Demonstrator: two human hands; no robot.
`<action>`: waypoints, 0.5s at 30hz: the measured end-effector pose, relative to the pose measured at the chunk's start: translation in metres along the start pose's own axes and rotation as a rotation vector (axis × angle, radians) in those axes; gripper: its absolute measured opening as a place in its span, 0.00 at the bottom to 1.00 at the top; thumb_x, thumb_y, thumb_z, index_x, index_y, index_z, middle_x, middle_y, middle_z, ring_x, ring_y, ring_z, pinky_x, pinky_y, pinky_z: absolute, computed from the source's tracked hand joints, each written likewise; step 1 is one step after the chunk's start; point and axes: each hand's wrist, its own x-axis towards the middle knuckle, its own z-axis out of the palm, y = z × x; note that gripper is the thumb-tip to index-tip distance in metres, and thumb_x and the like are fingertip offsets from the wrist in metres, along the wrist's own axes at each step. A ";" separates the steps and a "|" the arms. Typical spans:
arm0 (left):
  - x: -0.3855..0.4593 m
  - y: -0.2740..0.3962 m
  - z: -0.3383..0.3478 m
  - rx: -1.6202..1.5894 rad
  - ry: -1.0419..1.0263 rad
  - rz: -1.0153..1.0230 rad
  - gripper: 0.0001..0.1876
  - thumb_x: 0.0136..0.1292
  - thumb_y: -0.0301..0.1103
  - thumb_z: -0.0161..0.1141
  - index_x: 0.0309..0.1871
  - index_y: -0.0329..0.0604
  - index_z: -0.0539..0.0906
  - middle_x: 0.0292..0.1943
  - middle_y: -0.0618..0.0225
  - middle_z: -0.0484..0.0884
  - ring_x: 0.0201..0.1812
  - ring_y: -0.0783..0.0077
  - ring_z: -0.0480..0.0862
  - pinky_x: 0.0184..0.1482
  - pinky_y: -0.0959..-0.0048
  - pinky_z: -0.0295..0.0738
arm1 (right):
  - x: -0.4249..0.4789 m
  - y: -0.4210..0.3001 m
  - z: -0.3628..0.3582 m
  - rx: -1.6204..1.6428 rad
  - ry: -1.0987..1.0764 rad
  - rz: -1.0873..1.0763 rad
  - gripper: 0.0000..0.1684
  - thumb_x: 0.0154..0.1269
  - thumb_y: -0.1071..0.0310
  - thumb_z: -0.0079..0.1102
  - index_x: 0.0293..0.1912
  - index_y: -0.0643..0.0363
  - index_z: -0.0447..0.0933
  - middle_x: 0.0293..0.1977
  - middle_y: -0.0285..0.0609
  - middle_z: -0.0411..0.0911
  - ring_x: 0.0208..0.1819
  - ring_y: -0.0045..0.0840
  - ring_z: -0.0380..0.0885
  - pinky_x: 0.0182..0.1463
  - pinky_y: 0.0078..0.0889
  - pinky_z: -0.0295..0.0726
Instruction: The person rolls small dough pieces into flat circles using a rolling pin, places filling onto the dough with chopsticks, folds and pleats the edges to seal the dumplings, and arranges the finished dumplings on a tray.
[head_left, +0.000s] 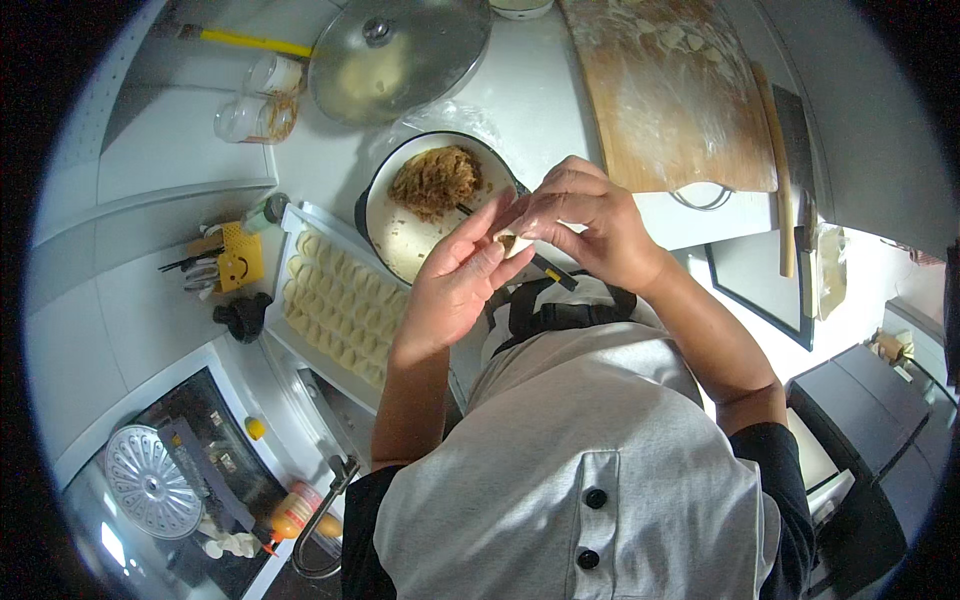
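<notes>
A small dumpling (510, 241), its dough wrapper folded part way round brown filling, is held between both hands near the middle of the view. My left hand (465, 277) supports it from the left with its thumb and fingers. On the right side, my right hand (589, 221) pinches the wrapper's edge with thumb and fingertips. Just behind the hands is a white bowl with a dark rim (409, 247), holding a mound of brown filling (436, 182). A dark utensil (553, 271) with a yellow mark leans across the bowl, partly hidden by my hands.
Rows of shaped dumplings (341, 300) fill a white tray (283, 334) at left. A floury wooden board (667, 112) bears dough pieces (679, 37), with a rolling pin (776, 172) along its right edge. A glass-lidded pan (397, 67) stands at the back.
</notes>
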 end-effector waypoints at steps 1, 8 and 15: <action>0.001 -0.001 -0.001 -0.017 0.007 -0.005 0.25 0.75 0.26 0.44 0.73 0.35 0.59 0.67 0.60 0.67 0.66 0.71 0.70 0.67 0.68 0.69 | 0.000 -0.001 0.000 0.002 0.025 0.013 0.09 0.52 0.71 0.70 0.36 0.56 0.84 0.33 0.39 0.80 0.39 0.34 0.76 0.45 0.32 0.76; 0.005 -0.014 -0.003 0.038 0.118 0.036 0.17 0.74 0.27 0.48 0.63 0.36 0.73 0.57 0.65 0.78 0.55 0.74 0.79 0.60 0.71 0.76 | 0.001 -0.001 -0.005 -0.101 0.018 -0.059 0.12 0.51 0.69 0.71 0.39 0.55 0.85 0.35 0.37 0.80 0.39 0.33 0.76 0.44 0.33 0.77; 0.004 -0.015 -0.001 0.256 0.131 0.054 0.19 0.75 0.29 0.47 0.66 0.36 0.71 0.59 0.63 0.77 0.56 0.75 0.79 0.60 0.70 0.75 | 0.006 0.000 0.001 -0.157 -0.004 -0.149 0.12 0.48 0.70 0.72 0.37 0.56 0.85 0.34 0.36 0.79 0.38 0.33 0.77 0.42 0.34 0.77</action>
